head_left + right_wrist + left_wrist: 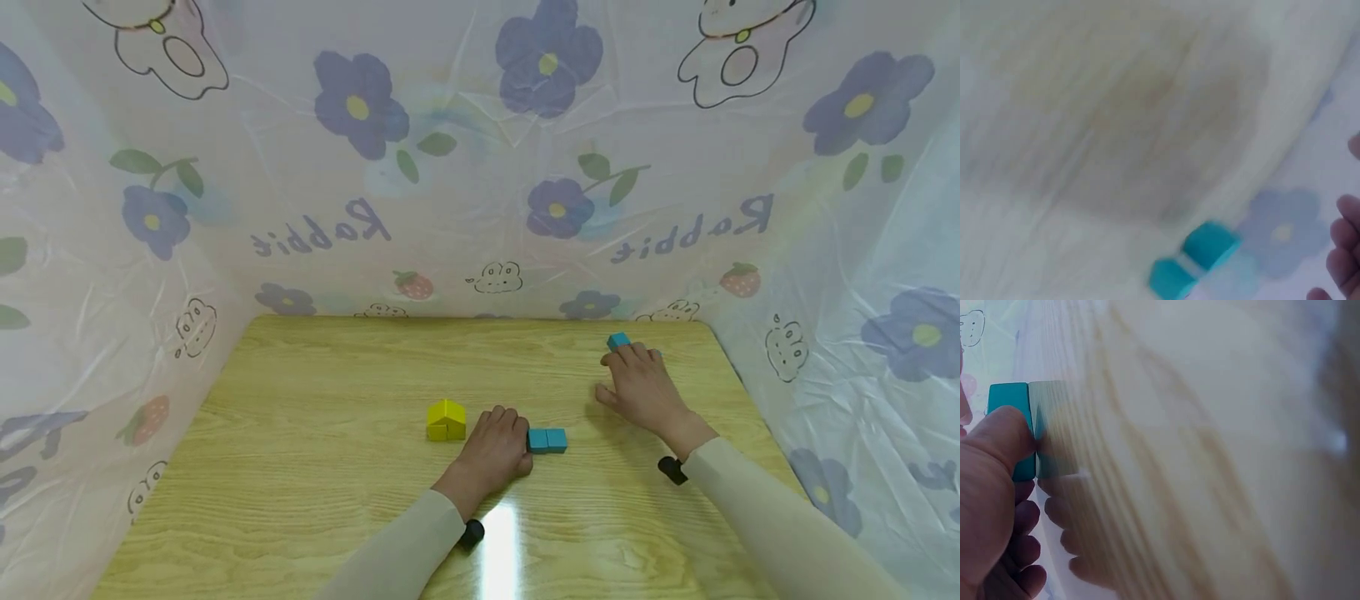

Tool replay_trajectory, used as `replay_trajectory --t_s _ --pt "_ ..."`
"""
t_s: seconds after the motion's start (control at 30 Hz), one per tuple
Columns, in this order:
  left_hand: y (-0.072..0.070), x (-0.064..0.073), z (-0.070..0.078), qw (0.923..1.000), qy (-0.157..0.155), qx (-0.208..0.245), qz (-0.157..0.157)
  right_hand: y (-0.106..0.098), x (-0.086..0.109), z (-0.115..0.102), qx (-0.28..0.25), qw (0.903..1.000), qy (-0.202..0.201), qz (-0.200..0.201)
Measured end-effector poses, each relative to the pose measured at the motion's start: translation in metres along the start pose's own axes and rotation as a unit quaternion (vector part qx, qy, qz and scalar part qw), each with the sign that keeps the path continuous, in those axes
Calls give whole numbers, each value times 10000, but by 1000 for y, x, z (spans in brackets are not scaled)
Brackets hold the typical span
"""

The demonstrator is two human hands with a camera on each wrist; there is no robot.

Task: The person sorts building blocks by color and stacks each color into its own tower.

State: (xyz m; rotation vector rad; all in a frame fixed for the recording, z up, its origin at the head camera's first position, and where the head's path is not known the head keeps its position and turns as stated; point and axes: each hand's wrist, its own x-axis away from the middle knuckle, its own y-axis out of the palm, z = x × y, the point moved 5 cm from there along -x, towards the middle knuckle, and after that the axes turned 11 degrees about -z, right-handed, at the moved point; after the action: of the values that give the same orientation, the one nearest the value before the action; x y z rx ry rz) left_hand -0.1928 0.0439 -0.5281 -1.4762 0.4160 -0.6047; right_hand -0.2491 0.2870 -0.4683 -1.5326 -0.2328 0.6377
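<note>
Two blue blocks (pixel 547 440) sit side by side on the table. My left hand (pixel 491 450) is at their left end, its thumb (pixel 1007 434) pressed on the face of a blue block (pixel 1010 394) and its other fingers curled. Farther back on the right, my right hand (pixel 641 387) hovers with loosely bent fingers and nothing in its grasp. Just beyond its fingertips is a blue block (pixel 618 341), partly covered by the hand in the head view. The right wrist view has two blue blocks (pixel 1210 244) with a narrow gap between them, apart from the fingers (pixel 1343 234).
Left of my left hand stands a small yellow block stack (pixel 446 421) with a roof-shaped top. The wood-grain table (pixel 322 500) is enclosed at the back and sides by a printed sheet (pixel 450 192) with flowers and rabbits.
</note>
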Motion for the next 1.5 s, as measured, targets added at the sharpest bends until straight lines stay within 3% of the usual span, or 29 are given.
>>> replay_trajectory --t_s 0.13,0.3,0.57,1.07,1.3,1.5 --pt "1 1 0 9998 -17 168 -107 5 2 29 210 9975 565 -365" --pt "1 2 1 9999 4 143 -90 9 3 54 313 9871 1160 -1056" --pt "1 1 1 9996 -21 251 -110 17 -1 74 271 9732 1635 -1592" --pt "1 0 2 9997 -59 172 -162 37 -2 80 285 9654 1772 -1894" --pt "0 1 1 9999 -59 107 -76 40 -2 77 216 9705 1689 -1709" --pt "-1 1 0 9998 -93 142 -50 41 -2 74 450 9802 1338 -1388"
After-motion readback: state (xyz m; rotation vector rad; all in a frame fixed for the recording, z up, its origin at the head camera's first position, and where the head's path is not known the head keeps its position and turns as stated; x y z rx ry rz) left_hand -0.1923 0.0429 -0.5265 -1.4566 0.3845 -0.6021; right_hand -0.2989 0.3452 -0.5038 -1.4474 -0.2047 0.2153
